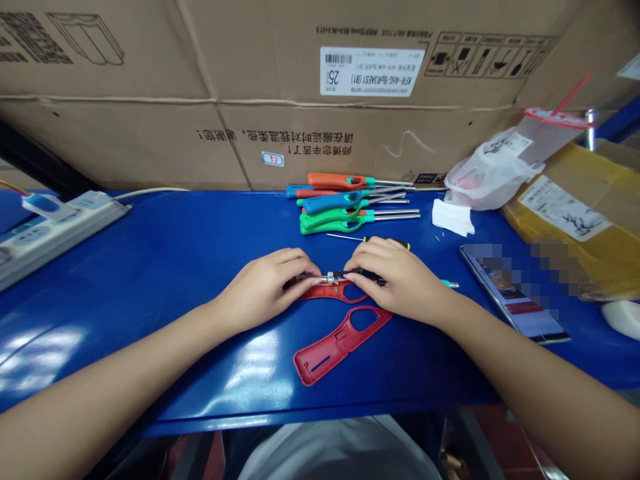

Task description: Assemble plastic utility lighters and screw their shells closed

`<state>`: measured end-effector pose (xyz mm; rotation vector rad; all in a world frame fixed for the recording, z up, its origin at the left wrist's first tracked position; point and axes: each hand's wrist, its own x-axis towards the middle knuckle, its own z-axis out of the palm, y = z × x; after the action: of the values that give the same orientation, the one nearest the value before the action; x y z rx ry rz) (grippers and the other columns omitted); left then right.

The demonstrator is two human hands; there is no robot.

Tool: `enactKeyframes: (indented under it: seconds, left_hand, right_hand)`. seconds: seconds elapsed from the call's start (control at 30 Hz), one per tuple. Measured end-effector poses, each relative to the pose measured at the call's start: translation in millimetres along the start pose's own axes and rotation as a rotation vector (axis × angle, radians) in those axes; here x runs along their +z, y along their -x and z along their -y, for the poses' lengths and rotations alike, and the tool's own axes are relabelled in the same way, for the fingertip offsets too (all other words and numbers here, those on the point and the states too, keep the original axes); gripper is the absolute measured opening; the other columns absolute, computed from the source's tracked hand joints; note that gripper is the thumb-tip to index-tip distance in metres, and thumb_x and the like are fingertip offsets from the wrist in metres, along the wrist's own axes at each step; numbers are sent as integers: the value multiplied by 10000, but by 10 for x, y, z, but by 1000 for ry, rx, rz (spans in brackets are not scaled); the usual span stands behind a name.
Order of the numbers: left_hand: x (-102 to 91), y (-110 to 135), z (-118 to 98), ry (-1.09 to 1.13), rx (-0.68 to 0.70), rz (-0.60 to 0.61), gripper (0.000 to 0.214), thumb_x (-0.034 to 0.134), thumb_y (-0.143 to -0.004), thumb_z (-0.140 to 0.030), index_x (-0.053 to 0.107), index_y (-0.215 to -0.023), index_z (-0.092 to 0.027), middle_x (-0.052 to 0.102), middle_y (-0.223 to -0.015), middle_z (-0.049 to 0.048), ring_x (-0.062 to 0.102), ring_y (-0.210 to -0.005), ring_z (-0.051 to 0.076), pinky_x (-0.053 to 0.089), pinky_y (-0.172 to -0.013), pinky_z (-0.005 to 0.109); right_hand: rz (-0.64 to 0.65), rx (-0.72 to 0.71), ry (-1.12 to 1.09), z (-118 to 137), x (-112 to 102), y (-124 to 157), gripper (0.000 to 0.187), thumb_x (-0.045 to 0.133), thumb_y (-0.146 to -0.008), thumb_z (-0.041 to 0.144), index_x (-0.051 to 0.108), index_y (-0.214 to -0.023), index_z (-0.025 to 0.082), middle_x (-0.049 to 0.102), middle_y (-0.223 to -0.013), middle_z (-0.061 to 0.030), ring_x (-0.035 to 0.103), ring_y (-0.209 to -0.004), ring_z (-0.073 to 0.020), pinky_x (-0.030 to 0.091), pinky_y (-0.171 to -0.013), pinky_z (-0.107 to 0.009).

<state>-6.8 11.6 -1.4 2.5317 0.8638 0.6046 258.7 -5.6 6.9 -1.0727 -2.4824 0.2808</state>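
My left hand [274, 283] is closed, thumb and fingers pinching the left end of a small metal-and-clear lighter part [331, 278]. My right hand [395, 277] is closed on a thin black piece [340, 274] that meets this part from the right. Under both hands lies one red half of a lighter casing [325, 291], its finger loop to the right. Nearer the table's front edge is the other red casing half [325, 353], inner side up. A lighter nozzle tip [453, 285] shows beyond my right wrist. My fingers hide part of the pieces.
Several long-nosed lighters [333, 203] lie stacked at the back, with a screwdriver [350, 237] before them. On the right are a phone [515, 300], white tissue [453, 217], bagged cup [495, 170] and yellow-taped parcel [575, 220]. A power strip [60, 223] stands left; a cardboard box [150, 133] backs the table.
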Motion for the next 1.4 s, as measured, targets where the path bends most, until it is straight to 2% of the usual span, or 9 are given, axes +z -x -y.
enactKeyframes:
  seconds: [0.17,0.27,0.47,0.6,0.7,0.8,0.97,1.2,1.4]
  left_hand:
    - [47,17,-35,31,-41,-76,248,637,-1002,-363,708,-1158,-184,725,-1054,62,650,-857,165,524,-741,275]
    - [81,7,-75,31,-42,-122,332,677,-977,-400,700,-1229,-184,733,-1047,61,641,-871,173,525,-771,292]
    - [51,-1,-65,-1,10,-78,185,694,-970,-344,783,-1035,-195,750,-1012,60,652,-915,190,526,-821,318]
    - [46,5,-28,4,20,-94,185,656,-998,-322,788,-1022,-194,760,-995,62,674,-908,182,537,-830,311]
    - [69,-2,-23,35,64,-144,172,653,-1001,-294,765,-1047,-173,781,-991,60,692,-894,176,546,-817,294]
    - [81,-7,-34,71,111,-177,147,665,-993,-259,753,-1060,-161,798,-985,51,701,-869,162,547,-802,273]
    - [69,-9,-64,78,112,-124,138,676,-984,-245,764,-1056,-166,796,-966,42,689,-855,163,539,-795,277]
    - [4,-20,-59,55,132,-63,159,630,-1010,-225,758,-1070,-153,786,-967,49,695,-870,164,537,-804,277]
    - [-55,-19,61,49,-13,-165,166,684,-976,-303,773,-1018,-169,785,-952,42,704,-830,153,536,-756,257]
  right_hand:
    - [-77,26,-99,-13,20,-3,86,597,-1000,243,656,-948,207,731,-971,-56,617,-944,-214,462,-845,-365]
    - [-67,-20,-111,7,47,-7,85,593,-1004,249,652,-957,210,727,-957,-52,617,-928,-211,464,-859,-375]
    - [-87,31,-118,2,101,-17,74,594,-995,236,635,-939,210,722,-961,-57,621,-949,-217,474,-866,-375]
    - [-90,83,-142,6,86,-18,72,615,-967,216,596,-1036,209,667,-993,-56,609,-960,-213,482,-860,-362]
    - [-98,4,-151,30,75,-14,169,660,-938,223,589,-1091,207,637,-1055,-63,589,-989,-214,474,-873,-362]
    - [-65,-76,-94,26,87,-12,78,646,-975,254,657,-1044,218,657,-1045,-51,580,-991,-213,439,-876,-369]
    - [-41,-112,-48,-19,102,-10,132,635,-996,267,717,-904,220,687,-1006,-38,572,-947,-203,390,-855,-376]
    - [17,-117,-14,-23,46,3,156,626,-979,212,715,-853,193,669,-1048,-68,564,-945,-208,379,-843,-380]
    - [1,-46,5,-116,2,25,122,679,-949,225,753,-853,241,672,-1062,-42,572,-966,-206,348,-822,-365]
